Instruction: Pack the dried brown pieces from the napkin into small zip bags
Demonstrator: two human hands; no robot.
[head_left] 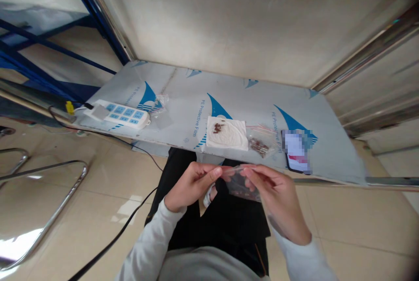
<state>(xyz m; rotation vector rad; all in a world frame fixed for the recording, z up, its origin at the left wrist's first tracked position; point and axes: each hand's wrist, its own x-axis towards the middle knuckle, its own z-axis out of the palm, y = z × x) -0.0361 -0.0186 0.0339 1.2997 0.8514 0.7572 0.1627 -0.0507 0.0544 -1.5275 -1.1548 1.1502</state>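
Observation:
Above my lap, just off the table's front edge, a clear plastic bag (240,188) hangs from both my hands. My left hand (199,183) pinches one end of its top edge between thumb and fingers. At the other end, my right hand (273,187) is closed on the same edge. What the bag holds, if anything, I cannot make out. On the table in front of the hands lies a white cloth or tissue (234,139) with several small brown pieces (218,128) on it. Beside it is another clear bag with small brown pieces (259,146) inside.
The table (183,106) is covered in printed protective film. A phone (297,154) lies at its right front edge. A white power strip (121,114) and a crumpled clear wrapper (161,104) are on the left. A black cable (131,215) runs down past my left side, near a metal chair frame (70,198).

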